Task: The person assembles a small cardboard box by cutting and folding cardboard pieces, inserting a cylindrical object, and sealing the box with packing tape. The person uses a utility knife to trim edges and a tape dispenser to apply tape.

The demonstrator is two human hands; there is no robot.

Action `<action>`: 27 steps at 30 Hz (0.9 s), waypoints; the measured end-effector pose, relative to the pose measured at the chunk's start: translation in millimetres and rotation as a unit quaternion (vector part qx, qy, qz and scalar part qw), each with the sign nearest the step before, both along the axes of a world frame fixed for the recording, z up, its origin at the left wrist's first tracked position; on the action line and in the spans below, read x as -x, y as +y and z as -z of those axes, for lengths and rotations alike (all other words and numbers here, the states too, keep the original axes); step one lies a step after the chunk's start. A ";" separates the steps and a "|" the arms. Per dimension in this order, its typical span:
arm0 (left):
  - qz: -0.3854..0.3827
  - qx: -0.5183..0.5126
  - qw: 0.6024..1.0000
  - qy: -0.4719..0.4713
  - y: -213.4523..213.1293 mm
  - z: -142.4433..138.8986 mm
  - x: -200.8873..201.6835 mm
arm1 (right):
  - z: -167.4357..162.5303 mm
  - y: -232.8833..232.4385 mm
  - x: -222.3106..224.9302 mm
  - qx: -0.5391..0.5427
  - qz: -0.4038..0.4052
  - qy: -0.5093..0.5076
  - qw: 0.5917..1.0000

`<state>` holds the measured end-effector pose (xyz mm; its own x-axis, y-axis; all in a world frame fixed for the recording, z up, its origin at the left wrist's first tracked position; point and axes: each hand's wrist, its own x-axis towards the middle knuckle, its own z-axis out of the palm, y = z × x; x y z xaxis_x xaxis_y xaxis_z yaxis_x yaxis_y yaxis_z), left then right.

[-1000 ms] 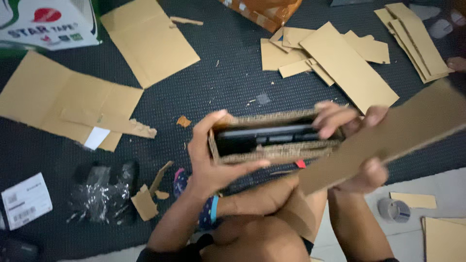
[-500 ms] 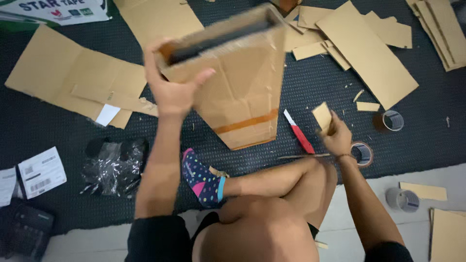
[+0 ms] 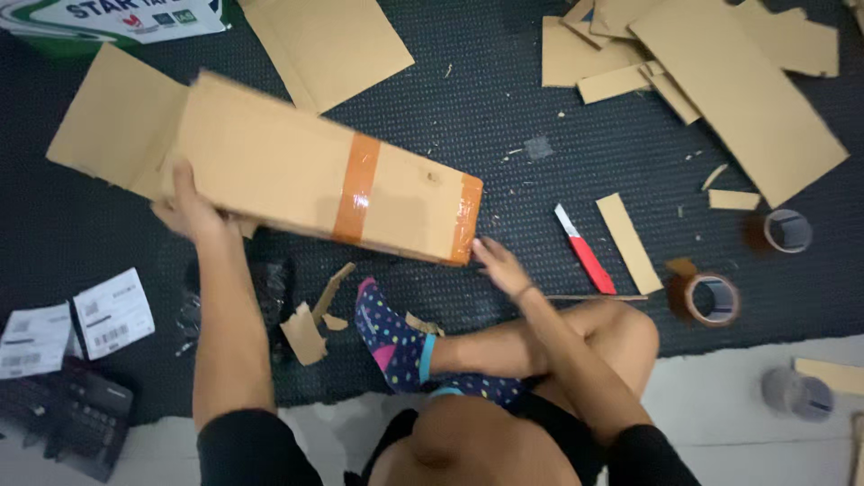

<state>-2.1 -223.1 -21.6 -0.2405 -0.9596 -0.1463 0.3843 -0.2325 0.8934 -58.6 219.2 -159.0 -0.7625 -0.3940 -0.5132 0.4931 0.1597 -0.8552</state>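
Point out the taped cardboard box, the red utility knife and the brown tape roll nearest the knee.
taped cardboard box (image 3: 297, 184), head view, on its top face left of the tape band.
red utility knife (image 3: 589, 261), head view, on the red handle.
brown tape roll (image 3: 691, 300), head view, on its left rim.

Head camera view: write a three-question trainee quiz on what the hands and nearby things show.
1. True or false: the left hand grips one end of the long cardboard box.
2. What colour are the tape bands on that box?
3. Which lies nearest the right hand? A) red utility knife B) brown tape roll C) paper labels

Key
1. True; the right hand rests at the opposite, taped end.
2. Orange-brown: one band across the middle, one at the end.
3. A; the knife lies on the dark mat just beyond that hand.
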 end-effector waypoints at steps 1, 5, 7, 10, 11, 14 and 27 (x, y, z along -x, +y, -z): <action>-0.002 0.010 1.000 0.001 0.3 11.9 -8.2 | 4.0 -18.3 -0.4 -0.044 0.026 0.045 0.998; 0.103 0.056 0.993 -0.001 -1.3 54.3 -44.0 | 16.9 -49.2 8.6 -0.145 0.119 0.155 0.970; 0.183 0.004 0.983 -0.005 3.9 75.8 -63.2 | 26.1 -36.9 17.6 -0.157 0.139 0.191 0.959; 0.238 -0.072 0.957 -0.150 18.9 107.6 -68.9 | 32.1 7.4 42.8 -0.219 0.148 0.288 0.921; 0.261 -0.087 0.947 -0.168 33.3 119.8 -68.7 | 34.1 25.0 54.1 -0.271 0.151 0.337 0.889; 0.301 -0.127 0.906 -0.269 82.3 144.5 -62.6 | 34.7 94.1 86.9 -0.315 0.133 0.366 0.866; 0.388 0.248 0.765 -0.451 119.3 149.9 -1.2 | -5.8 325.6 6.6 -0.629 0.020 0.246 0.737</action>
